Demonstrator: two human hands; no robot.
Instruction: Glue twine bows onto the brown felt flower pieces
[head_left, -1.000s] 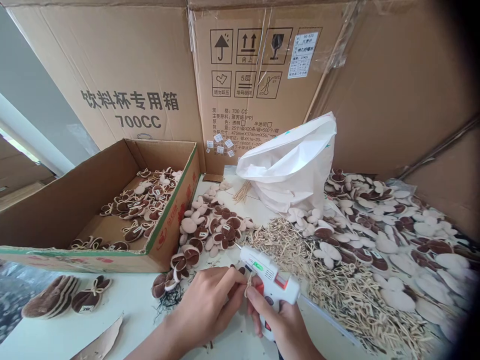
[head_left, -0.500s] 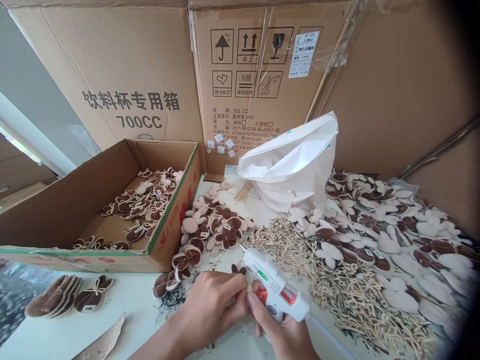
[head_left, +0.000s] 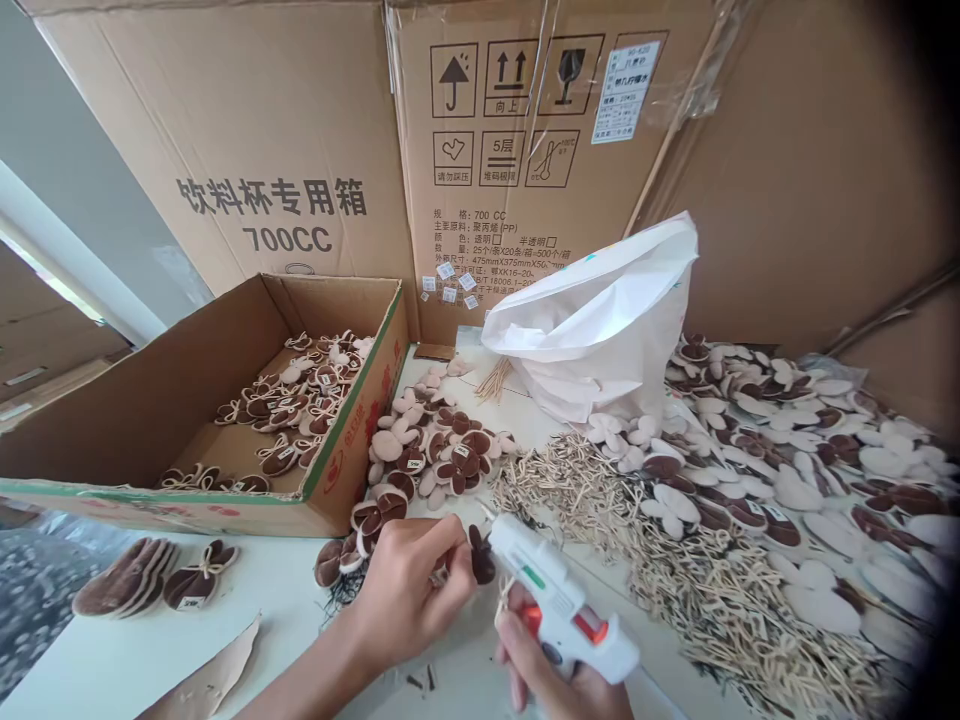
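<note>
My right hand (head_left: 551,655) is wrapped round a white hot glue gun (head_left: 559,590) with orange-red inside. Between its thumb and finger a small tan cord bow (head_left: 504,592) pokes out. My left hand (head_left: 416,590) is closed, fingers pinched at the edge of a dark brown plush piece (head_left: 481,556) with rounded lobes; the fingers cover part of it. The glue gun's nozzle (head_left: 489,512) points up and left, just above that piece. Right of the gun spreads a heap of knotted tan cords (head_left: 675,570).
An open cardboard box (head_left: 360,440) at left holds several finished plush pieces with bows. Stacked brown plush pieces (head_left: 124,580) and one bowed piece (head_left: 196,580) lie before it. A white bag (head_left: 600,340) stands behind; loose plush shapes (head_left: 810,480) cover the right. Large cartons (head_left: 300,120) wall the back.
My hands have moved apart; the left no longer meets the right at the cord bow and is now at the brown plush piece. The cord bow stays in my right hand. The view has shifted slightly.
</note>
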